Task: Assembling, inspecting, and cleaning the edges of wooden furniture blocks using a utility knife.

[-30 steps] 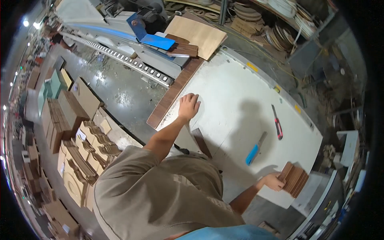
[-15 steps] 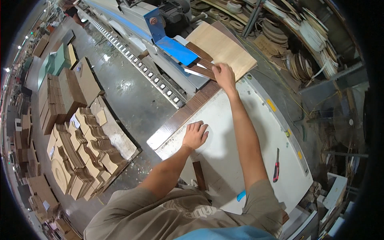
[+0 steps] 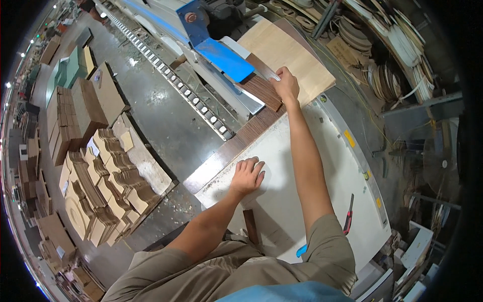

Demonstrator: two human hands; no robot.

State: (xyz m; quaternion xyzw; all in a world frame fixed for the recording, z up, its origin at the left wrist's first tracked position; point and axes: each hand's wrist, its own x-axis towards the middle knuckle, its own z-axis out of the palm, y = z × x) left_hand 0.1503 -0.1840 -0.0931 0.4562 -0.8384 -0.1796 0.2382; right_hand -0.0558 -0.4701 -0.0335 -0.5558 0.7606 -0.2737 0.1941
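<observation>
At the machine's end, my right hand (image 3: 287,84) is closed on the near end of a thin brown wood-grain strip (image 3: 260,67) with a pale sheen on it. Another brown wood-grain piece (image 3: 262,92) lies just beside it, partly under the machine's blue guard (image 3: 225,59). My left hand (image 3: 247,176) rests open, palm down, on the white worktable (image 3: 282,201). Along the table's far edge runs a long wood-grain board (image 3: 236,140), left of the right hand. A small dark brown offcut (image 3: 250,226) lies near my body.
A red-and-black utility knife (image 3: 348,221) and a blue-handled tool (image 3: 302,250), partly behind my sleeve, lie on the table. A pale wooden panel (image 3: 297,55) is beyond my right hand. Stacks of shaped boards (image 3: 108,186) stand at left, by a roller track (image 3: 171,75).
My right hand has shifted slightly, its fingers now at the upper strip's end. More of the wood-grain piece beside it shows. The left hand stays on the table; the view has moved a little.
</observation>
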